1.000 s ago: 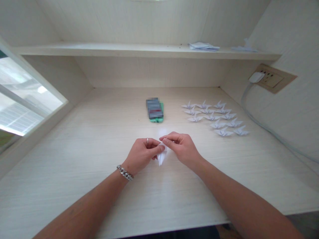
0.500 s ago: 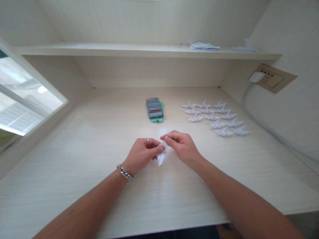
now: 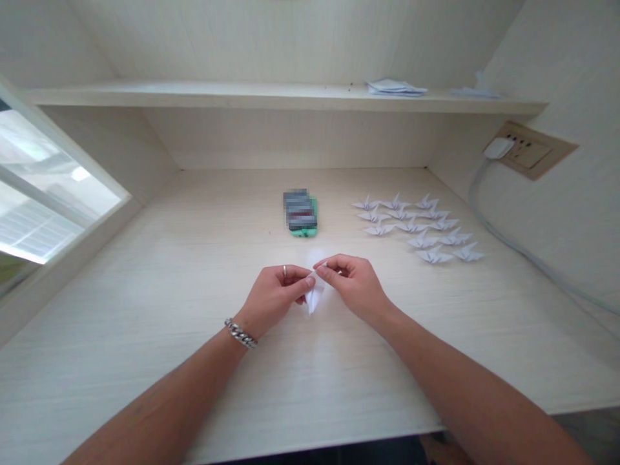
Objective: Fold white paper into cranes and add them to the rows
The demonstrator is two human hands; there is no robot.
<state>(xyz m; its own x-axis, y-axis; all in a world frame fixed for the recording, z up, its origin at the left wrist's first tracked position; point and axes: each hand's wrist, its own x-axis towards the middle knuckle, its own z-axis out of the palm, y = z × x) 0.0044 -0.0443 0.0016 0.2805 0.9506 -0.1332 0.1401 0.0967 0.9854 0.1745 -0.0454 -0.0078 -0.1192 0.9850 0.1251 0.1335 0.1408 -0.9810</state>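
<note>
A small folded white paper (image 3: 314, 298) hangs between both my hands just above the pale wooden desk (image 3: 194, 271). My left hand (image 3: 274, 296), with a ring and a metal bracelet, pinches the paper's left side with thumb and forefinger. My right hand (image 3: 352, 284) pinches its upper right part, fingers curled together. The paper's lower tip points down toward the desk; its upper part is hidden by my fingertips.
Several finished white paper cranes (image 3: 416, 226) lie in rows at the right rear of the desk. A phone in a green case (image 3: 300, 213) lies behind my hands. A shelf (image 3: 242, 97) carries paper sheets (image 3: 394, 88). A cable (image 3: 513, 245) runs from the wall socket (image 3: 526, 150).
Both hands with the paper have shifted slightly away from me and up; the right fingers have regripped higher on the paper. Nothing else moved.
</note>
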